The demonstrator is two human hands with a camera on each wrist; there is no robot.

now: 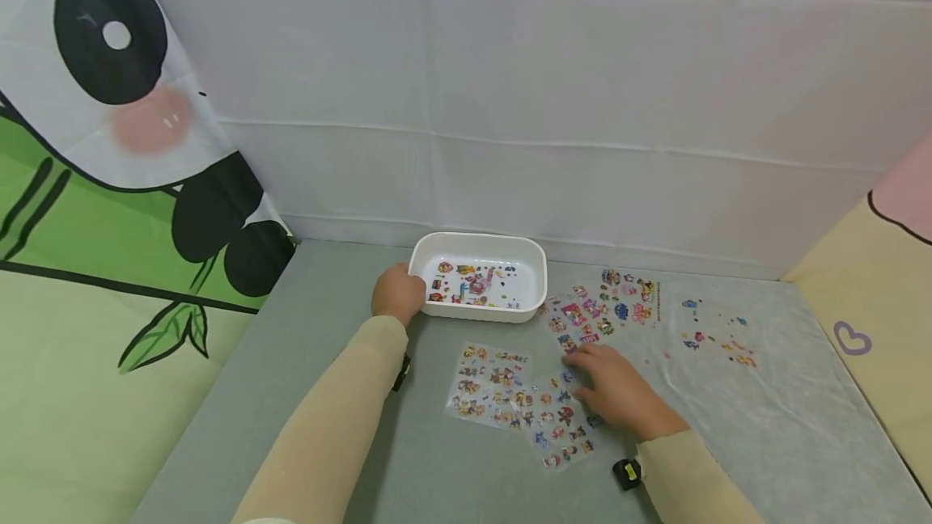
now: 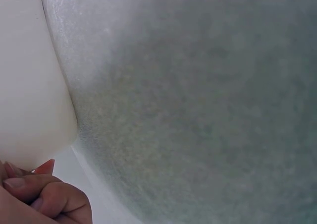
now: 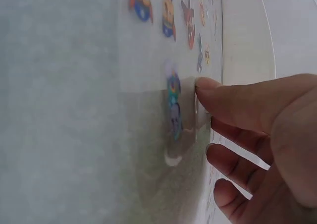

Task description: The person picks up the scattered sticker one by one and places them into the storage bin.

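My left hand point(image 1: 398, 294) grips the left end of a white plastic tray point(image 1: 539, 277); its curled fingers point(image 2: 62, 199) show beside the tray's wall point(image 2: 32, 80) in the left wrist view. Small colourful stickers point(image 1: 476, 281) lie inside the tray. Over the clear sticker sheets in front of the tray, my right hand point(image 1: 619, 390) has its thumb at the edge of the nearest sheet point(image 1: 559, 425), its fingers spread apart from the thumb. That sheet point(image 3: 171, 105) bears small cartoon figures and meets another sticker sheet point(image 1: 484, 386) on its left.
Further sticker sheets point(image 1: 612, 306) lie right of the tray, and a sparser group of stickers point(image 1: 717, 334) is at the far right. A grey cloth covers the table point(image 1: 451, 475). White fabric point(image 1: 553, 103) hangs behind, with printed panels at both sides.
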